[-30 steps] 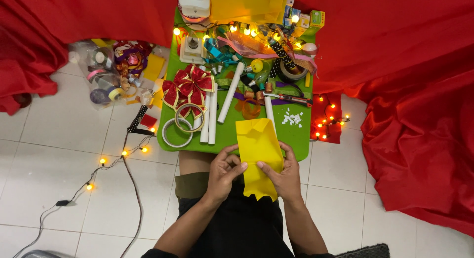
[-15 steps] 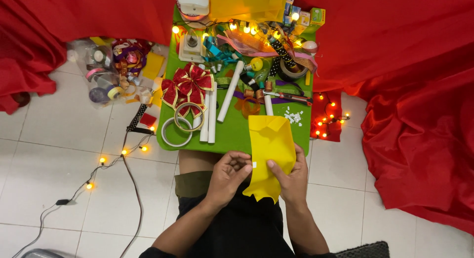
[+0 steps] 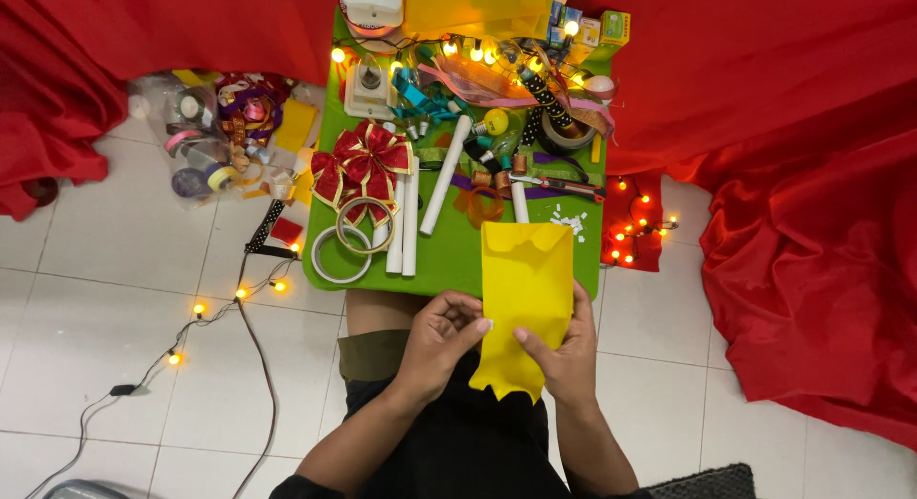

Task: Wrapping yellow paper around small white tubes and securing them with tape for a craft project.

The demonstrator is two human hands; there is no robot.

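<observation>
both forearms reach up from the lap; left hand (image 3: 442, 335) curls its fingertips at the left edge of the yellow sheet (image 3: 524, 289), right hand (image 3: 564, 351) pinching its lower right side

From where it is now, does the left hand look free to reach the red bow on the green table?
Probably not at once: the left hand is pinching the edge of the yellow sheet, so it must let go first. After that the way looks open; only rings and white sticks lie before the red bow.

A home craft corner: white floor tiles (image 3: 115, 298), red drapes (image 3: 802, 174), a ribbon-cluttered green table (image 3: 449, 260), string lights (image 3: 239, 294).
</observation>
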